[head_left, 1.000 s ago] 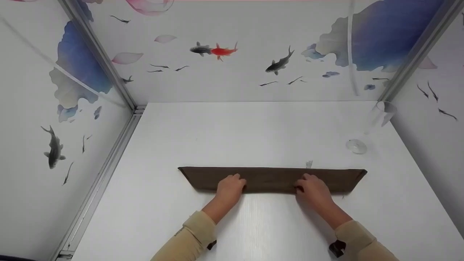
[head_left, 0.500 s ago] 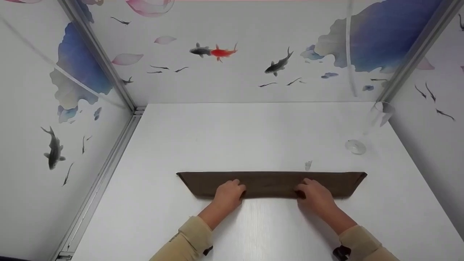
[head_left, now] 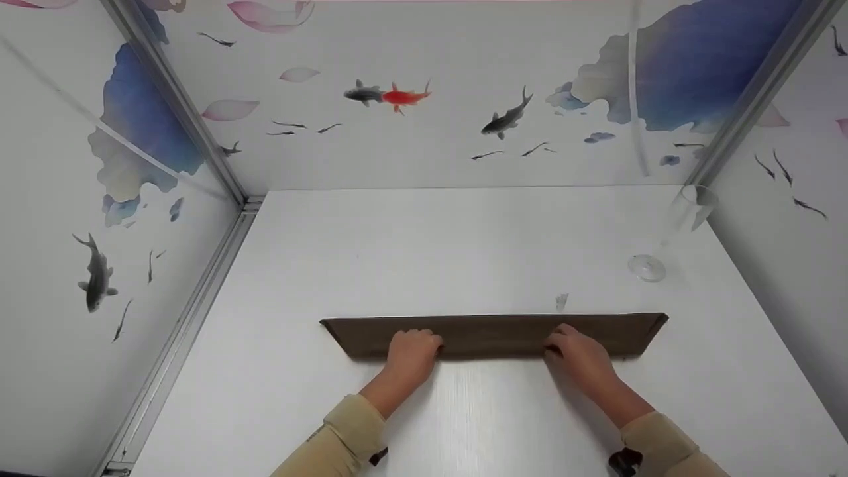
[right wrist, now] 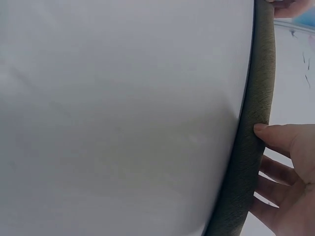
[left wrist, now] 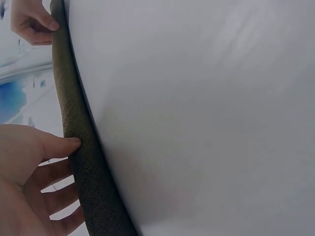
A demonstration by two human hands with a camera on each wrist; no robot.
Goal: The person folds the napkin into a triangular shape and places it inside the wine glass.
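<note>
A brown mat [head_left: 493, 338] with a woven texture lies across the white table, its shape a long strip with slanted ends. My left hand [head_left: 412, 354] grips its near edge left of the middle. Farther right along the same edge, my right hand [head_left: 582, 358] holds on in the same way. In the left wrist view, the thumb of my left hand [left wrist: 29, 172] presses on the rounded brown edge [left wrist: 74, 105], with the other fingers against its side. The right wrist view has the thumb of my right hand [right wrist: 293, 172] on that edge [right wrist: 261, 83], the fingertips partly hidden behind it.
A clear stemmed glass stands at the back right, its bowl [head_left: 692, 207] near the wall and its round foot [head_left: 647, 268] nearer. A small translucent piece [head_left: 562, 302] lies just beyond the mat. Printed walls with metal rails [head_left: 179, 106] enclose the white table [head_left: 424, 252].
The mat has come slightly toward me with both hands on it. My left hand has shifted a little to the left.
</note>
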